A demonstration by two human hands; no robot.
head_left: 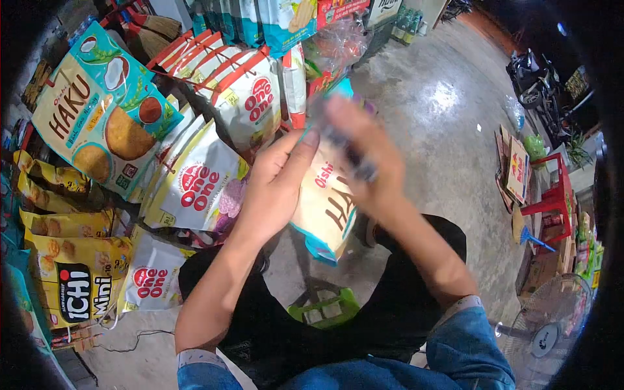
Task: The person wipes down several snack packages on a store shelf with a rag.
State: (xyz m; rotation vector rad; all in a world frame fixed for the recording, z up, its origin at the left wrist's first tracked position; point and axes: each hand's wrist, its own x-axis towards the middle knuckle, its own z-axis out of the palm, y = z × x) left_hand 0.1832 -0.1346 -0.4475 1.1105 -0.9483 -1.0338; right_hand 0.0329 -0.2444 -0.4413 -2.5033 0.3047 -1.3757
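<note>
In front of me, my left hand (272, 179) grips the left edge of a cream and teal Oishi Haku snack bag (318, 208), thumb on top. The bag is tilted, its teal lower end pointing down between my knees. Smeared by motion, my right hand (377, 146) is closed around a dark hand tool (356, 159) at the bag's upper right edge. The blur hides what kind of tool it is. My right hand covers part of the bag's lettering.
On the left hang One One bags (198, 185), another Haku bag (107, 110) and yellow Ichi Mini bags (78, 279). A green stool-like object (331, 309) lies between my feet. To the right stand a red stool (549, 201), a fan (546, 335) and a motorbike (536, 81).
</note>
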